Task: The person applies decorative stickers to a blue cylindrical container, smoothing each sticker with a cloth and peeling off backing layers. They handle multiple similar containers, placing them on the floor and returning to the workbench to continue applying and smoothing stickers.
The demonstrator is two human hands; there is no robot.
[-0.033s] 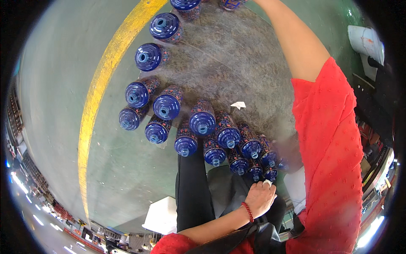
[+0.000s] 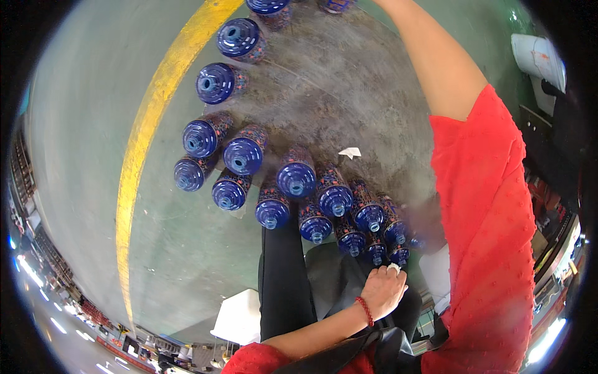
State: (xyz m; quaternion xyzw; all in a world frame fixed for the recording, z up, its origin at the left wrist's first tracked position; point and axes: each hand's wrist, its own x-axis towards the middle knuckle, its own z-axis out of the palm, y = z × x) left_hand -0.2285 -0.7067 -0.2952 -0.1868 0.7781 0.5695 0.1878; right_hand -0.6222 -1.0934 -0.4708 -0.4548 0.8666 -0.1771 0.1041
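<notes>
Several glossy blue bottles [image 2: 295, 179] with narrow open necks and flower-patterned sides stand on the floor. They curve from the top of the picture round to just in front of my legs. My left hand [image 2: 382, 290], with a red bead bracelet at the wrist, is closed on a small white wad [image 2: 393, 268], perhaps tissue. It lies close to the nearest bottle [image 2: 399, 255]. My right forearm [image 2: 436, 62] reaches up to the top edge, where the hand is cut off. Near that wrist stands a partly cut-off patterned bottle [image 2: 336, 5].
A white paper scrap [image 2: 351, 152] lies on the grey-stained floor [image 2: 336, 93]. A yellow line [image 2: 146, 118] runs down the left. A white bin-like container [image 2: 539, 56] stands at the far right. Near my left leg is a white box-like thing [image 2: 237, 318].
The bottles, paper scrap and yellow line near the top sit slightly further left and up in the picture, a small shift of view. My left hand keeps its place and grip.
</notes>
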